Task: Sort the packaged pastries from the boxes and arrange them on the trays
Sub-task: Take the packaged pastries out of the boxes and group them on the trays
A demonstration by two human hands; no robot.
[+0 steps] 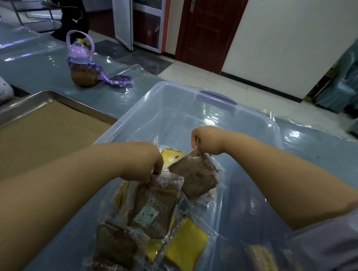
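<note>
Over a clear plastic storage bin [195, 119] on a film-covered table, a person's left hand [145, 164] pinches the wrapper edge of a brown packaged pastry [157, 208] while the right hand [204, 139] pinches a corner of a second brown pastry [194, 175], both above wrapped yellow slices [185, 249] in the bin. A paper-lined metal tray [72, 102] sits to the left, and a purple water bottle [82, 68] stands beyond it.

Both bare forearms reach forward and down. Left hand [145, 166] knuckles up, fingertips pinching the top edge of a printed pastry pack [155, 208]. Right hand [207, 141] farther out, wrist bent down, curled fingers pinching a plain brown pastry pack [194, 177] by its corner.
</note>
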